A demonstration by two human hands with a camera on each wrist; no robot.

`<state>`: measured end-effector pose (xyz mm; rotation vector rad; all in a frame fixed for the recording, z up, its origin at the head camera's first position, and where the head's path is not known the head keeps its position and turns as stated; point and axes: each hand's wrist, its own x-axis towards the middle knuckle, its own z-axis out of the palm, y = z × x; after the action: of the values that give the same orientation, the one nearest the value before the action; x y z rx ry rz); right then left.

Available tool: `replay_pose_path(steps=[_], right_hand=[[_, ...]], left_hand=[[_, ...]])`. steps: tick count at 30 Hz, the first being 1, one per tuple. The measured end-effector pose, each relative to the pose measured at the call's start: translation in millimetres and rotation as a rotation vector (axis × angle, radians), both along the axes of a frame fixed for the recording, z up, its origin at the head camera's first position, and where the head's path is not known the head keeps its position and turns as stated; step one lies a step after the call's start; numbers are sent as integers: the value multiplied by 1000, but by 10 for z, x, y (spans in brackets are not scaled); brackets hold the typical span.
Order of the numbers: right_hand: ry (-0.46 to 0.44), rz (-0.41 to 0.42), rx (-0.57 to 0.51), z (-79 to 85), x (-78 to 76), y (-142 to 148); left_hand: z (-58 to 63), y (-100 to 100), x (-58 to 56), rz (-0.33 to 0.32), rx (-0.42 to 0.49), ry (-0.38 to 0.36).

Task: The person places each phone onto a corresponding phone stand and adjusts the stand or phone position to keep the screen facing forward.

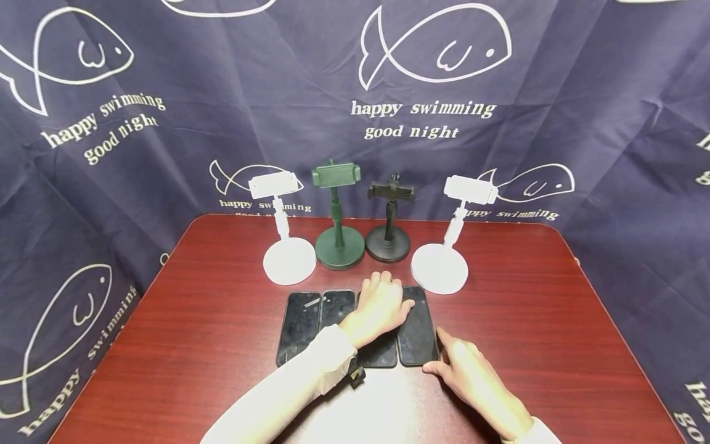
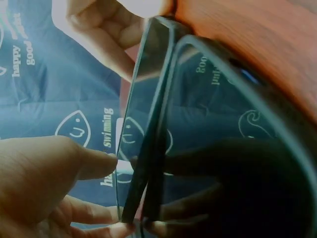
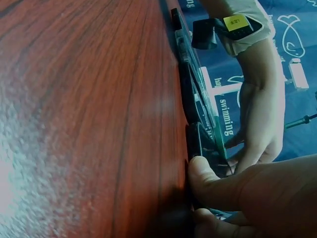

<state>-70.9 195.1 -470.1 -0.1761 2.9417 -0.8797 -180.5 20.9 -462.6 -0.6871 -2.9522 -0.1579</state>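
Several dark smartphones lie face up side by side, their screens black and glossy. My left hand [image 1: 383, 305] reaches across to their far ends. Its thumb lies at the rightmost smartphone [image 1: 417, 339], and its fingers rest near the top of the smartphone [image 1: 378, 354] beside it, partly hiding that one. With thumb and forefinger my right hand [image 1: 466, 370] holds the near right corner of the rightmost smartphone. The right wrist view has that hand's thumb [image 3: 203, 173] against the near edge. My left forearm covers part of the leftmost smartphone [image 1: 296, 324] and its neighbour [image 1: 335, 302].
Behind the smartphones stand phone holders on round bases: a white one [image 1: 289, 261], a green one [image 1: 340, 248], a black one [image 1: 388, 243] and another white one [image 1: 439, 269]. The red-brown wooden table [image 1: 532, 296] ends at a blue curtain [image 1: 310, 92] with fish drawings.
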Motion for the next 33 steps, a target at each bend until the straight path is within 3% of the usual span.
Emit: replay_pose_path(steps=[5,9,14,19,26,33], right_hand=[[36,44,17,5,-19,37],[105,91,33,-22,-29,69],[138,109,39,-37,-23,73],[156,113,44,-42,-13,62],[195,117,-3,-93,2,103],[373,171,-119,-119,10,174]], left_hand=[[53,-22,-38,-43,101,21],[82,-53,-88,-75,223,-27],[127,-97,-150,-94,288,-73],[174,-117,-201,-133,384,-174],[255,-140,-226,-133,528,-289],[315,-150,-226,-200,636,-311]])
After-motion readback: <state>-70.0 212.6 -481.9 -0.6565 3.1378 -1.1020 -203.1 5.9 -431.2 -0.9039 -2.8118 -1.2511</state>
